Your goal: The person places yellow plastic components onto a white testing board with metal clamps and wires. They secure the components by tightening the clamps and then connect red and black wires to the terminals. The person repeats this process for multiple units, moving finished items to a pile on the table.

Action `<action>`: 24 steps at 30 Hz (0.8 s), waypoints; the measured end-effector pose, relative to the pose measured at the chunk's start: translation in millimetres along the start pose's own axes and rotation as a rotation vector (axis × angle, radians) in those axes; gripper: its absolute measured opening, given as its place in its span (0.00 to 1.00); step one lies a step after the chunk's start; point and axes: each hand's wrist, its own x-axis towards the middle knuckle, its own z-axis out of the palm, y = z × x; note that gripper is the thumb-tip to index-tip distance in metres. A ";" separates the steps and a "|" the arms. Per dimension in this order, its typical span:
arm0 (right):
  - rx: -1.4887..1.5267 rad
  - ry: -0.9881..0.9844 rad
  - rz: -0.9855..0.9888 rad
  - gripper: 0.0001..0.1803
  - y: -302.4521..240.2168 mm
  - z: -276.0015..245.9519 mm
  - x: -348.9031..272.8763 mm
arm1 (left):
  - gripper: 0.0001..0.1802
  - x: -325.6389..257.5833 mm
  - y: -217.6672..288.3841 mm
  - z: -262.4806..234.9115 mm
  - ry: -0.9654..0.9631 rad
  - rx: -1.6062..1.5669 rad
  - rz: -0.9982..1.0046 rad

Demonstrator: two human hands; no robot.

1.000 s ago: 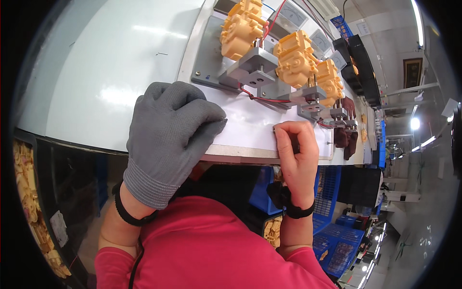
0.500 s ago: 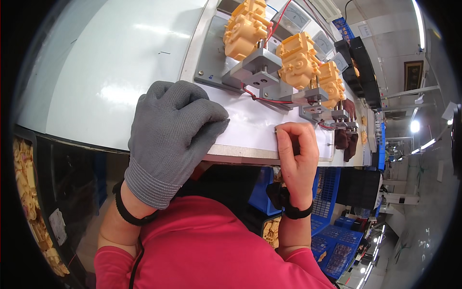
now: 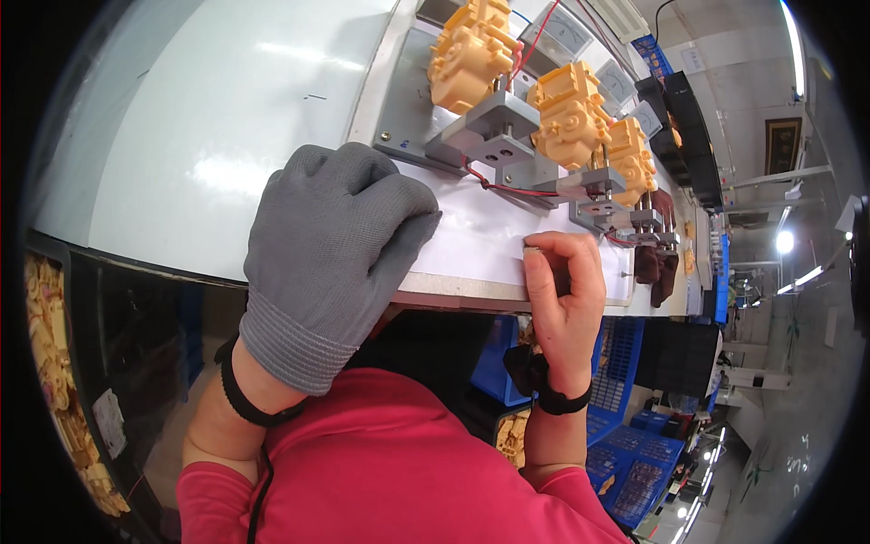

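My left hand (image 3: 331,240), in a grey knit glove, rests at the front of the bench with its fingers curled and pressed together. My bare right hand (image 3: 569,286) is held in a loose pinch over the front edge of a white sheet (image 3: 471,245). Whatever either hand grips is hidden or too small to name. Just beyond them, a tan moulded housing (image 3: 467,68) sits on a grey metal fixture (image 3: 498,127). A second tan housing (image 3: 569,113) and a third tan housing (image 3: 631,159) stand on similar fixtures farther right.
Red and black wires (image 3: 507,189) run along the fixtures. Behind these stand analog panel meters (image 3: 557,34). Dark brown gloved hands (image 3: 660,263) are at the far right fixture. Blue crates (image 3: 634,467) stand below right; a bin of tan parts (image 3: 59,363) is at lower left.
The bench and fixtures have shifted slightly to the right in view. Both hands stay closed in nearly the same places, with the right fingers turned a little.
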 end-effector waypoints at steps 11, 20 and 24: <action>-0.049 0.021 0.011 0.07 -4.5 0.3 -3.3 | 0.05 -5.8 -1.7 1.1 0.025 -0.007 0.002; -0.078 0.018 -0.026 0.06 -0.9 2.2 -1.4 | 0.06 -8.5 -3.1 1.6 0.008 0.037 0.001; -0.078 0.025 -0.014 0.06 -2.2 2.6 -1.4 | 0.07 -7.9 -3.4 3.3 0.010 0.034 0.016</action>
